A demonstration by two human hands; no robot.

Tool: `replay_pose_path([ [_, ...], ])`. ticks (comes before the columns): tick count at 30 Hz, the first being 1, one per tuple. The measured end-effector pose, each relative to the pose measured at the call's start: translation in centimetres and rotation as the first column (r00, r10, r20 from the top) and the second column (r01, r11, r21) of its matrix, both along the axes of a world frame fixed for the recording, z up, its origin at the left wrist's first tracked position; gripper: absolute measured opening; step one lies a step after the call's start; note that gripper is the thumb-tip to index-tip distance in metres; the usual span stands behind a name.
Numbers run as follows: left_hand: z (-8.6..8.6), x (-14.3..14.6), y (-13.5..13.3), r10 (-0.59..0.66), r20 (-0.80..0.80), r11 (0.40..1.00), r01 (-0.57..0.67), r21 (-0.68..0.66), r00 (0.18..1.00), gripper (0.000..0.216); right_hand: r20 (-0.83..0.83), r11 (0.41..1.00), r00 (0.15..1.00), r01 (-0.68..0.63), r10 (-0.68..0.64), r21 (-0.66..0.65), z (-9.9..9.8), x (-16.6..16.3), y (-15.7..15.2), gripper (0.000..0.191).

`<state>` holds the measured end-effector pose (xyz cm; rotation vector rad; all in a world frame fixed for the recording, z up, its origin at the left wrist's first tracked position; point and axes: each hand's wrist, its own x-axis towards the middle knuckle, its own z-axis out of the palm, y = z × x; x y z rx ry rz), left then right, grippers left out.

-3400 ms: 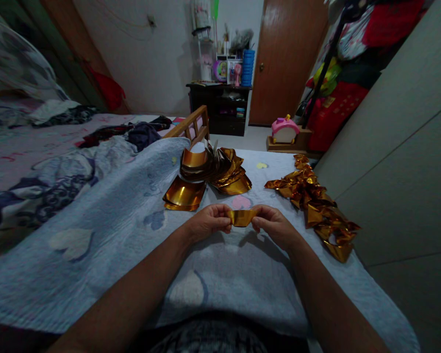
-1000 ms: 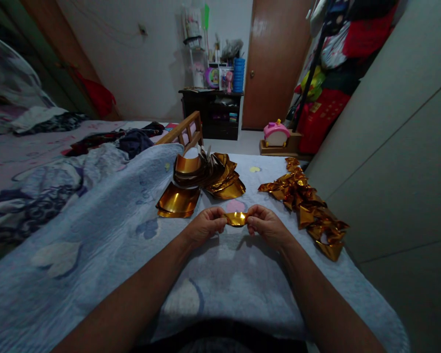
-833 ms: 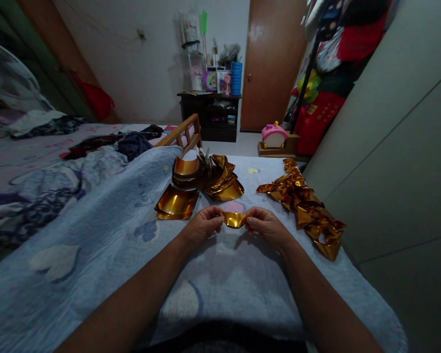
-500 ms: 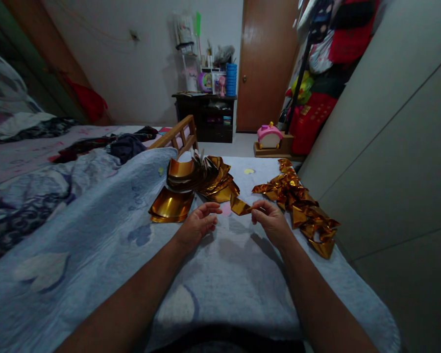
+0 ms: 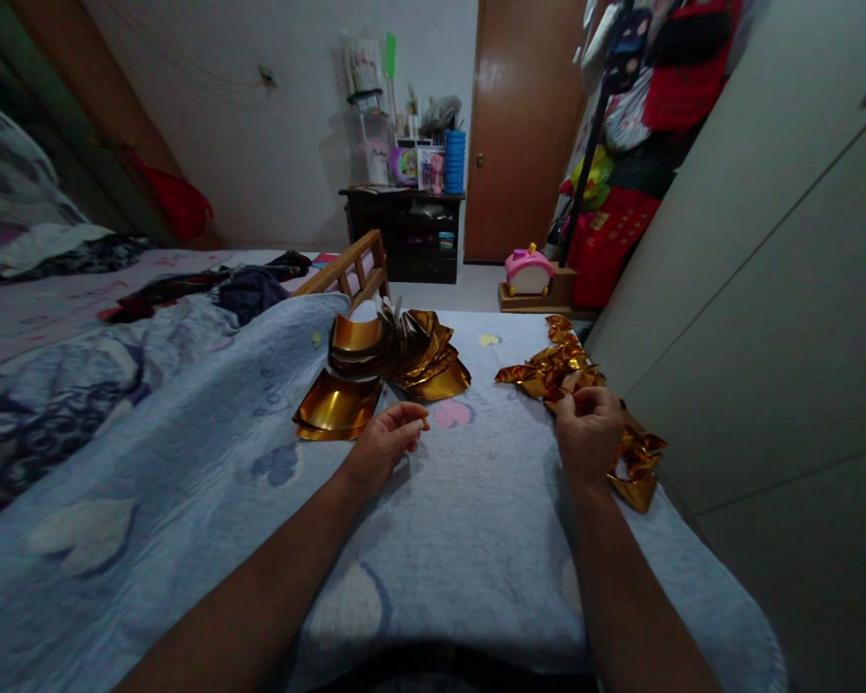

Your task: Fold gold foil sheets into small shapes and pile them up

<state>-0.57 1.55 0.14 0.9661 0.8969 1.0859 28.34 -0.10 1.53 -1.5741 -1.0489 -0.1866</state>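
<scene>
My right hand (image 5: 588, 431) rests with curled fingers on the pile of folded gold foil pieces (image 5: 639, 462) at the right edge of the blue blanket (image 5: 469, 510). The small folded gold piece it carries is mostly hidden under its fingers, among the others. My left hand (image 5: 388, 438) lies on the blanket, fingers loosely curled and apart, holding nothing. It sits just below the flat gold foil sheets (image 5: 332, 406). A fanned stack of curled gold sheets (image 5: 404, 351) lies behind them.
A pale cupboard wall (image 5: 765, 289) runs close along the right. A wooden bed rail (image 5: 346, 269) and heaped bedding (image 5: 79, 356) lie to the left. Beyond the bed stand a dark cabinet (image 5: 411, 231), a pink toy (image 5: 526, 269) and a brown door (image 5: 520, 125).
Both hands were pinching and folding one gold piece between them. My left hand let go and my right hand carried the folded piece right to the pile.
</scene>
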Motion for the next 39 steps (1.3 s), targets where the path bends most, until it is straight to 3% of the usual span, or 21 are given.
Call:
replay_pose_path([
  [6, -0.1, -0.2, 0.1, 0.097, -0.202, 0.986, -0.066, 0.156, 0.975, 0.023, 0.077, 0.995, 0.997, 0.036, -0.029, -0.089, -1.0, 0.6, 0.8, 0.013],
  [14, 0.6, 0.0, -1.0, 0.152, -0.503, 0.919, 0.066, 0.389, 0.851, 0.007, 0.078, 0.988, 0.997, -0.002, 0.015, -0.154, -2.8, 1.8, 2.1, 0.007],
  [27, 0.5, -0.3, -1.0, 0.234, -0.603, 0.831, 0.165, 0.531, 0.762, 0.007, 0.185, 0.991, 0.981, -0.030, 0.054, -0.129, -3.1, 1.5, 2.1, 0.029],
  [33, 1.2, -1.2, -0.7, 0.476, -0.568, 0.750, 0.027, 0.660, 0.671, 0.009, 0.203, 0.991, 0.976, -0.060, 0.084, -0.119, -2.5, 1.1, 1.8, 0.028],
  [39, 1.3, -3.0, 0.8, 0.684, -0.502, 0.643, -0.113, 0.757, 0.529, 0.016, 0.213, 0.993, 0.971, -0.099, 0.110, -0.059, -1.7, -0.6, 1.0, 0.024],
])
